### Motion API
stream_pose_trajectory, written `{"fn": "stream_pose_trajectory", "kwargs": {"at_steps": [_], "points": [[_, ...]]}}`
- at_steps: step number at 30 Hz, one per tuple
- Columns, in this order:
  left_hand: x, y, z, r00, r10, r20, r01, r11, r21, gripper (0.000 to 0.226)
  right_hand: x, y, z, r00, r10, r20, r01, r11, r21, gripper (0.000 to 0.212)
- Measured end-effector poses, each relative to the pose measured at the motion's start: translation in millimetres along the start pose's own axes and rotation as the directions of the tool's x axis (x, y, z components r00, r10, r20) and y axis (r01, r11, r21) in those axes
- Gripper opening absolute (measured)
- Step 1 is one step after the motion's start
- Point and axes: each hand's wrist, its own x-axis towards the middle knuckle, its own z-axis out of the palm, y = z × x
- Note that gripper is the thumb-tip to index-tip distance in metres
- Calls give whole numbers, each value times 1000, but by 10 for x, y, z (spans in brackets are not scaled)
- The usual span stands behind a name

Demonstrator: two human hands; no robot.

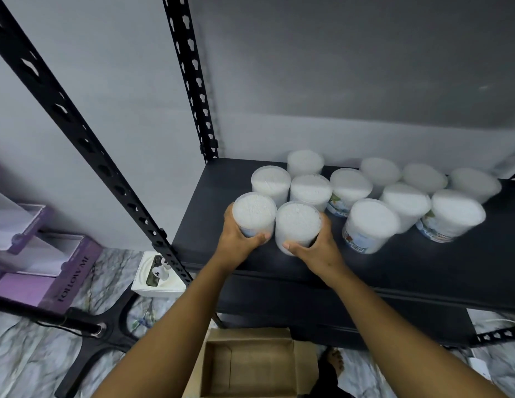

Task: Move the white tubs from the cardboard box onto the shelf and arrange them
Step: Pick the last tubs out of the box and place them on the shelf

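Observation:
My left hand (236, 242) grips a white tub (254, 214) at the front left of the black shelf (394, 271). Right beside it, my right hand (313, 248) grips a second white tub (297, 225); the two tubs stand side by side, almost touching. Behind and to the right, several more white tubs (371, 225) stand upright in loose rows on the same shelf, some showing coloured labels. The cardboard box (250, 366) sits on the floor below the shelf, its flaps open, and no tubs show in the part of it I can see.
Black perforated uprights (190, 79) frame the shelf's left side against a grey wall. On the marbled floor stand purple boxes (49, 271), a small white box (158, 277) and a black stand base (101, 334). A bare foot (334, 363) is beside the cardboard box.

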Motion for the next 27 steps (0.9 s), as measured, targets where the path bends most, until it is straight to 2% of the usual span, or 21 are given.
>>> {"fn": "stream_pose_trajectory", "kwargs": {"at_steps": [5,9,11,15,18,22,27], "points": [[-65,9,-44,1000,-2,8,1,999,51,94,-47,20,-9,1000,-23,2,23,1000,3,89],[-146,43,-88,1000,14,14,-15,996,85,71,-108,43,-10,1000,-10,-18,10,1000,6,87],[-199,47,-110,1000,0,26,-2,997,78,64,-151,51,-13,1000,-1,-25,1,1000,10,93],[-317,35,-146,997,-66,46,59,989,136,54,-256,62,-27,1000,24,-20,-25,1000,-16,90],[-417,54,-133,997,-71,43,62,979,197,58,-352,102,-59,995,91,-30,-93,994,-66,96],[-592,144,-62,997,-79,27,69,965,254,43,-514,115,-138,993,112,-28,-114,988,-108,87],[-862,298,118,989,-148,-21,147,943,300,63,-744,97,-326,997,74,-19,-77,978,-192,70]]}}
